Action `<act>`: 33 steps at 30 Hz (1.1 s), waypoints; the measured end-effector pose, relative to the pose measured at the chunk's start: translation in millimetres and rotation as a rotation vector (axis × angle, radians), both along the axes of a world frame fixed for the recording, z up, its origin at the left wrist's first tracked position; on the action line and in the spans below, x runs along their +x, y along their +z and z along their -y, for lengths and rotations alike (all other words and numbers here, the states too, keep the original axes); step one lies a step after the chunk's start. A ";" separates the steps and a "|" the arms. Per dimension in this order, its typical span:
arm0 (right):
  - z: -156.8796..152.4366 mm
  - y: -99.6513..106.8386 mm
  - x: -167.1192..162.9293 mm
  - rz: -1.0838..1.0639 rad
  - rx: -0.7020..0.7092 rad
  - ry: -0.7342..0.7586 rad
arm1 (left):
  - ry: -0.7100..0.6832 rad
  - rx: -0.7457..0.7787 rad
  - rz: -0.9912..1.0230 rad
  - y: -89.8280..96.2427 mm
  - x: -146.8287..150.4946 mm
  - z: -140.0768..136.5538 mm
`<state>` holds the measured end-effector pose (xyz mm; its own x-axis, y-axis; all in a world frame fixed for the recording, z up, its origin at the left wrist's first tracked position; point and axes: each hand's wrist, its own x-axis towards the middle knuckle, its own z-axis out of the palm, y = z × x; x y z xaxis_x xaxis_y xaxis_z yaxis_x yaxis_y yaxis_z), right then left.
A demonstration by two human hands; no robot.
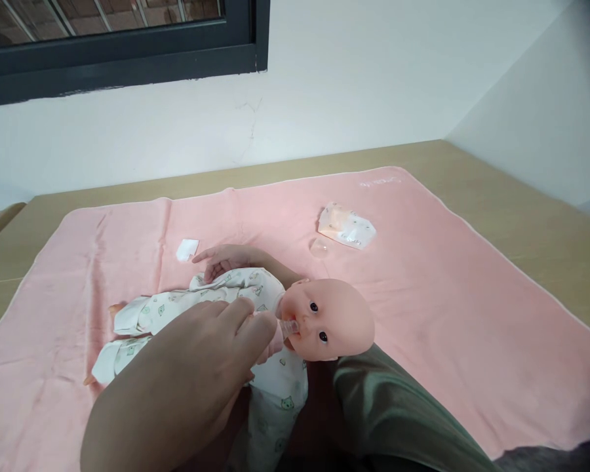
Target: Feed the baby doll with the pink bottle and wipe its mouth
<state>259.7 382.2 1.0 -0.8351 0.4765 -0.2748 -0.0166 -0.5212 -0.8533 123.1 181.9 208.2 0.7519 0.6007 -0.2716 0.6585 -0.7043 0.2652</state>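
Observation:
A bald baby doll (334, 321) in a white print outfit lies face up across my lap, its head to the right. My left hand (226, 334) is closed around a small feeding bottle (274, 344), mostly hidden by the fingers. The bottle's clear teat (289, 328) touches the doll's mouth. Passing beneath the doll's neck, my right arm supports it from the far side. My right hand (226, 259) shows beyond the doll's body, fingers apart and slightly bent, near its sleeve. A small white square (187, 250) lies just past those fingertips.
A pink mat (472, 314) covers much of the wooden surface (531, 216). On it, beyond the doll's head, lie a printed plastic packet (347, 226) and a clear dome-shaped cap (319, 247). A white wall (349, 85) and a dark-framed window (152, 59) stand behind.

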 end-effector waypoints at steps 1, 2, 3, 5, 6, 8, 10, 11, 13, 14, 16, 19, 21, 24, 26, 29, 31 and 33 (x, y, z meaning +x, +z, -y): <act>-0.2 -0.6 0.0 -0.001 0.004 0.001 | 0.000 -0.004 0.006 0.8 0.1 0.1; -0.3 -1.0 -0.1 0.002 0.006 0.002 | -0.005 -0.009 0.011 1.3 0.1 0.3; -0.4 -1.4 -0.1 0.004 0.009 0.001 | -0.015 -0.014 0.014 1.3 -0.1 0.6; -0.4 -2.0 0.0 0.006 0.010 0.002 | -0.037 -0.015 0.012 0.0 -1.0 1.2; -0.3 -2.2 0.1 0.007 0.010 0.003 | -0.045 -0.011 0.011 -1.3 -1.6 1.5; -0.4 -2.5 0.4 0.001 0.012 0.004 | -0.052 -0.006 0.012 -4.3 -3.0 2.1; -0.7 -2.9 0.6 -0.002 0.012 0.008 | -0.046 -0.007 0.018 -6.9 -4.1 2.5; -0.9 -3.2 0.5 -0.001 0.012 0.009 | -0.042 -0.004 0.020 -7.7 -4.4 2.7; -1.3 -3.5 0.2 0.007 0.013 0.011 | -0.045 0.008 0.025 -8.0 -4.4 2.9; -1.4 -3.5 0.0 0.012 0.016 0.010 | -0.048 0.010 0.024 -7.6 -4.3 2.8; -1.0 -2.7 0.0 0.021 0.021 0.005 | -0.056 0.008 0.015 -6.2 -3.9 2.6; 0.9 0.2 1.1 0.023 0.028 0.001 | -0.074 0.025 -0.001 -4.2 -3.9 2.1; 2.5 2.7 2.3 0.016 0.032 0.006 | -0.094 0.044 0.011 -3.7 -4.4 1.8; 4.1 5.4 3.7 0.010 0.039 0.016 | -0.101 0.039 0.057 -3.5 -4.7 1.6; 4.1 5.4 3.8 0.010 0.042 0.021 | -0.087 0.026 0.065 -3.0 -4.2 1.3; 2.5 2.6 2.6 0.008 0.034 0.014 | -0.057 0.014 0.041 -2.2 -3.1 1.2; 0.8 -0.2 1.4 0.011 0.029 0.005 | -0.049 0.007 0.032 -2.6 -3.5 1.6; -0.8 -2.8 0.4 0.020 0.026 0.003 | -0.044 0.003 0.042 -4.1 -5.0 2.5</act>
<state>260.0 383.0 -1.8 -0.8312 0.4810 -0.2786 0.0019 -0.4987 -0.8667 118.1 179.4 204.2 0.7884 0.5676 -0.2373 0.6151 -0.7333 0.2898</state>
